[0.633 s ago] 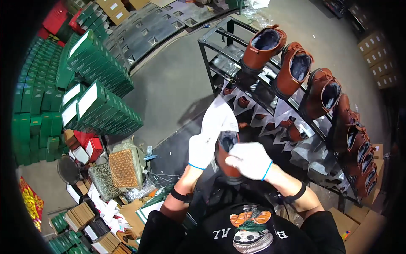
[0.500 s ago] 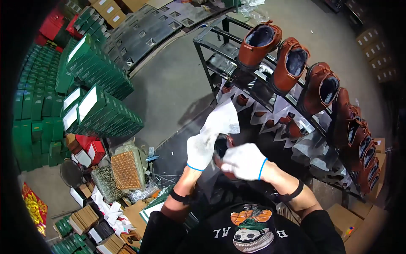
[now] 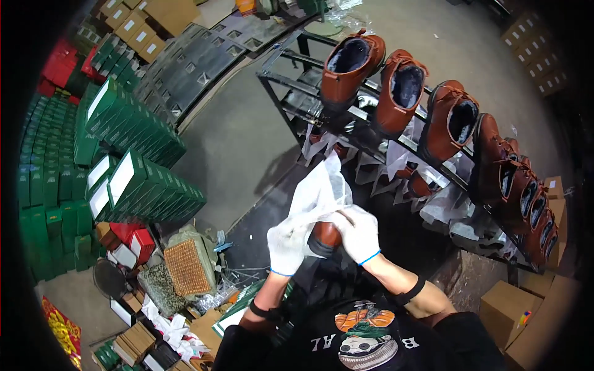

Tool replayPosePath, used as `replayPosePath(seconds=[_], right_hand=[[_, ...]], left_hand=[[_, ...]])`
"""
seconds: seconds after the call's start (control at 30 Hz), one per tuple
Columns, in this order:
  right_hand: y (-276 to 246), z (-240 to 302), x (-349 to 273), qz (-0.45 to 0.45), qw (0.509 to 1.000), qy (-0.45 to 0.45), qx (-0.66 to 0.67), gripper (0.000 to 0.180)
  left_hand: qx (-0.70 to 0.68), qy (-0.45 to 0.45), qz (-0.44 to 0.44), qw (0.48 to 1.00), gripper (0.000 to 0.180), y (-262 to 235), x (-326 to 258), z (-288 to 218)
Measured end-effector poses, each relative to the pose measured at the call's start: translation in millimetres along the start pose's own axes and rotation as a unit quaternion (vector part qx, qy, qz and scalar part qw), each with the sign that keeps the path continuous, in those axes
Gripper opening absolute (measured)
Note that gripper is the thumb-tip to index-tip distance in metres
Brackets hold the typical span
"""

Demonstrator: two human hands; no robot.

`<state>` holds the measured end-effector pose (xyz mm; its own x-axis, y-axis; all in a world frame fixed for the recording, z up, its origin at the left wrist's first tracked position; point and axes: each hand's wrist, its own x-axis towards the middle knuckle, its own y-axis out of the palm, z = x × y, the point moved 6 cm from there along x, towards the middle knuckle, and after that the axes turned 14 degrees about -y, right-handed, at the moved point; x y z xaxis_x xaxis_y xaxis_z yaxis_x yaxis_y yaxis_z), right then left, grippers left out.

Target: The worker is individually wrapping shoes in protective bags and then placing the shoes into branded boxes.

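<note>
Partly veiled, the left hand (image 3: 288, 245) and right hand (image 3: 359, 235) seem at a covering step, pinching white paper (image 3: 322, 187) over 1 brown shoe (image 3: 327, 236) outside the near rack edge (image 3: 456, 180), with steady grips called for next.

The rounded, brown leather-look shoe (image 3: 325, 235) is smooth and glossy; the pointed, white paper sheet (image 3: 320, 188) thin, crinkled; the white cloth gloves (image 3: 361, 236) matt; the barred, black metal rack (image 3: 277, 104) shiny.
</note>
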<state>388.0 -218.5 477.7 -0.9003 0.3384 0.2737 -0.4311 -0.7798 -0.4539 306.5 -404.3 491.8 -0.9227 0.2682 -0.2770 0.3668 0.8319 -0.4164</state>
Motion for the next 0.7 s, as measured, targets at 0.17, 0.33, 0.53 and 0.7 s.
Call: replayPosePath(seconds=[0.17,0.33,0.53,0.7], right_hand=[[-12,-3,10,-0.126,0.990,-0.029,-0.064,0.016],[-46,-128,68,-0.144,0.890,-0.152,-0.404,0.020],[60,-20,39,0.165,0.979,0.122,0.011,0.042],[23,-52,69,0.174,0.949,-0.002,-0.265,0.027]], left_hand=[[0.052,0.067,-0.153,0.985,0.017,-5,6,28],[-0.228,-0.188,-0.093,0.951,0.026,22,49,59],[-0.224,-0.141,-0.078,0.961,0.028,25,58,90],[-0.102,-0.131,-0.066,0.984,0.030,2,74,71]])
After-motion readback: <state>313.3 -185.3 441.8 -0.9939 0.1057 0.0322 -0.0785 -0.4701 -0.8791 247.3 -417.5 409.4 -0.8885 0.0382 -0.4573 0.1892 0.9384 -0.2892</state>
